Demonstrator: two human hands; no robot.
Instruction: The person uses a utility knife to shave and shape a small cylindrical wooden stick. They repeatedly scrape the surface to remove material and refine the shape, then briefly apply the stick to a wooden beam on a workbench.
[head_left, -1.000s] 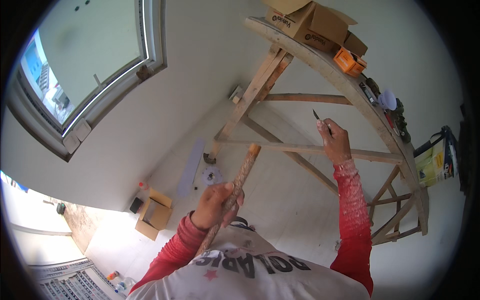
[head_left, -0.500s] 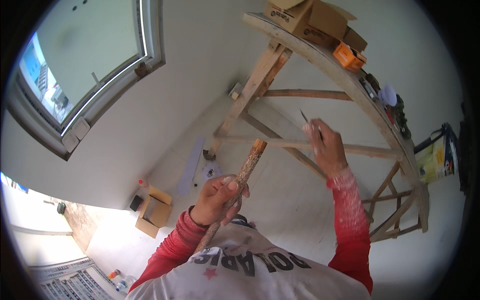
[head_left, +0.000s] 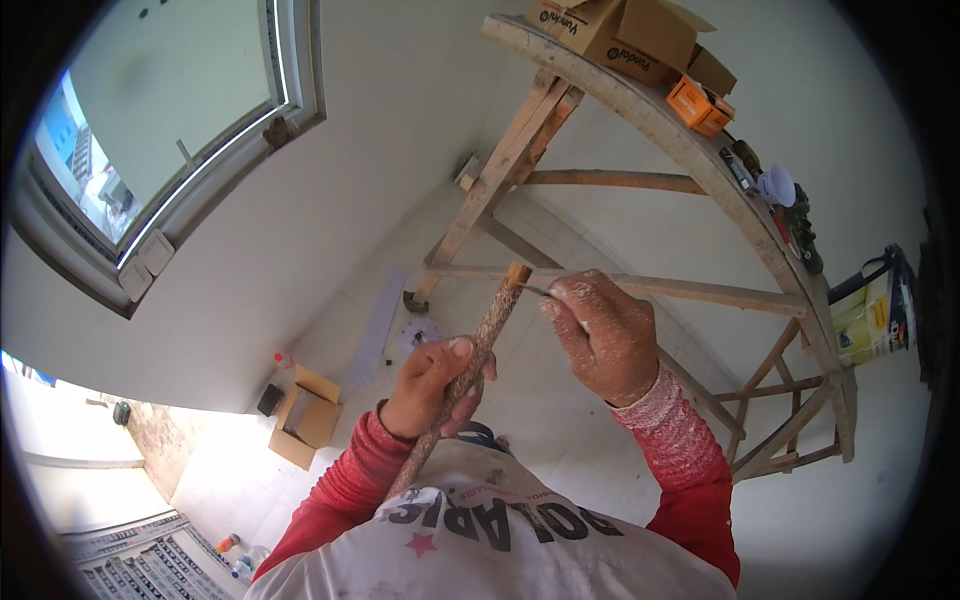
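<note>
My left hand (head_left: 437, 382) is closed around a round wooden stick (head_left: 487, 335), speckled with pale paint. The stick slants up and away from my chest, and its far end shows bare, lighter wood. To the right, my right hand (head_left: 600, 335) grips a small knife (head_left: 536, 290) with a thin dark blade. Its tip points left and meets, or nearly meets, the stick just below the bare end; contact is hard to judge. The knife's handle is hidden in my fist. White dust covers my right hand and red cuff.
A wooden trestle scaffold (head_left: 640, 100) stands ahead and right, bearing cardboard boxes (head_left: 640, 45), an orange box (head_left: 699, 106) and small tools. A bucket (head_left: 872, 315) hangs near its right end. On the tiled floor at left lies an open carton (head_left: 305, 420). A window (head_left: 170, 110) is upper left.
My right hand has come left and down, bringing the knife from well away over to the stick's far end. My left hand still holds the stick in nearly the same place.
</note>
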